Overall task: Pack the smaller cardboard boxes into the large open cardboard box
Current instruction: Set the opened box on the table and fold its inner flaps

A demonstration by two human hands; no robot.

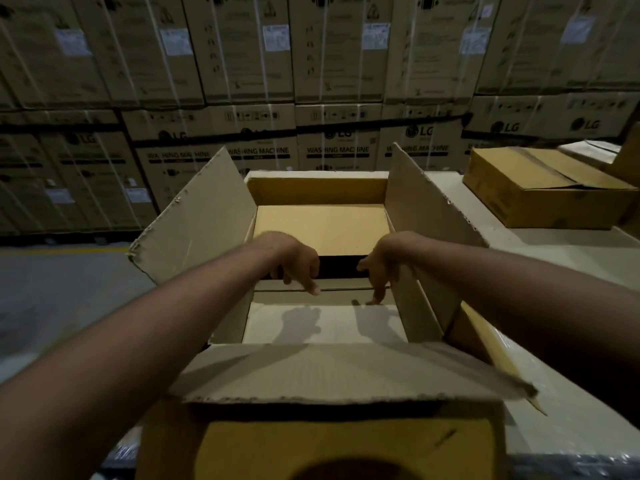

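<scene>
The large open cardboard box (204,216) stands in front of me with its side flaps raised and its near flap folded toward me. Inside, a smaller brown box (322,228) lies flat at the far end, and a paler box top (322,323) fills the near end. A dark gap separates the two. My left hand (298,263) and my right hand (382,268) hang over the middle of the box, fingers pointing down and spread. The fingertips reach the far edge of the paler box. Neither hand holds anything.
Another closed smaller cardboard box (543,188) sits on the pale table (571,258) to the right, with one more box corner (588,148) behind it. A wall of stacked washing machine cartons (263,98) stands behind. Grey floor (62,289) lies to the left.
</scene>
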